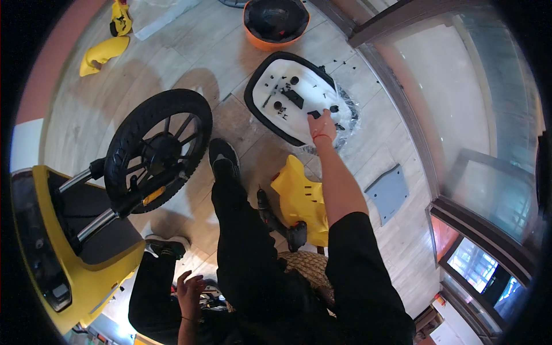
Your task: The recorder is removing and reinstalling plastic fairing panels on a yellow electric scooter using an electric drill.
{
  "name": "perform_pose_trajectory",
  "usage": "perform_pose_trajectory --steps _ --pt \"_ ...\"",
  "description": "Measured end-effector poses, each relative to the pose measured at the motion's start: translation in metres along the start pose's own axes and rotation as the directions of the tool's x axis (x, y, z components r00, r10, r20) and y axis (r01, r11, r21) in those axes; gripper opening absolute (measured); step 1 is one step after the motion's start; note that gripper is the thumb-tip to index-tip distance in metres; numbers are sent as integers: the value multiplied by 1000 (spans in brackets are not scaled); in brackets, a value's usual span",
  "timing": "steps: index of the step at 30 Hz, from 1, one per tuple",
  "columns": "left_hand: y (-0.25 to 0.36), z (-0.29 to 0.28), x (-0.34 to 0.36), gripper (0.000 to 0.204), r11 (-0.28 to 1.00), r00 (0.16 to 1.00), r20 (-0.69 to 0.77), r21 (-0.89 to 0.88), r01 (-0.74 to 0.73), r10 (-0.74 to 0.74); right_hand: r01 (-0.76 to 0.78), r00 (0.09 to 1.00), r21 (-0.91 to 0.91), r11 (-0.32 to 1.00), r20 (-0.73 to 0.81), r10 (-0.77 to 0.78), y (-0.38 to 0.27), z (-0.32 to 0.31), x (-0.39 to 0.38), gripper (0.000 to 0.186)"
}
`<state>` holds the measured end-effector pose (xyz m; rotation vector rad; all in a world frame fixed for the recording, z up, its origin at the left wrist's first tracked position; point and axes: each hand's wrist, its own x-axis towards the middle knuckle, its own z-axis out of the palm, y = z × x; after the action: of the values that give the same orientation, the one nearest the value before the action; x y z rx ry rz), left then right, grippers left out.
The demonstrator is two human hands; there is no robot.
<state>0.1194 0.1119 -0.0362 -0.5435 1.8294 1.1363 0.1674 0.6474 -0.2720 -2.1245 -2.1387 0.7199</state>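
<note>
My right hand (322, 125) reaches into a white, black-rimmed shell (267, 86) lying on clear plastic wrap at the upper centre. Its fingers are closed at a small black piece (314, 115); what they hold is partly hidden. Small black parts (292, 98) lie scattered in the shell. My left hand (190, 290) hangs low beside my legs, fingers loosely curled and apart, with no object visible in it. Left of me, a yellow vehicle body (40, 230) carries a fork and a black wheel (161, 152).
A cordless drill (293, 233) lies beside a yellow panel (296, 198) and a woven seat (305, 264) under me. A grey plate (388, 195) is at right. An orange-black container (276, 23) and yellow pieces (103, 54) lie farther off. A glass partition (471, 115) borders the right.
</note>
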Motion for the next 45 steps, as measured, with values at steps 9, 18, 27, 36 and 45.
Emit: perform_pose_trajectory --steps 9,18,27,36,45 --pt "-3 -10 -15 26 994 995 -103 -101 -31 20 268 959 -62 961 -78 -272 -14 -33 -9 39" --pt "50 0 -40 33 879 903 5 -233 -416 429 367 647 839 401 79 -758 -152 -177 -277 38" --pt "77 -54 -153 45 3 24 53 360 -933 998 365 -90 819 -443 -443 -892 -135 -223 -496 49" --pt "31 -105 -197 39 -111 -200 -127 502 -858 972 305 -208 884 -355 -302 -930 -119 -229 -564 42" --pt "-2 -123 -133 29 465 325 -384 361 -808 864 316 73 883 348 343 -937 -137 -176 -593 37"
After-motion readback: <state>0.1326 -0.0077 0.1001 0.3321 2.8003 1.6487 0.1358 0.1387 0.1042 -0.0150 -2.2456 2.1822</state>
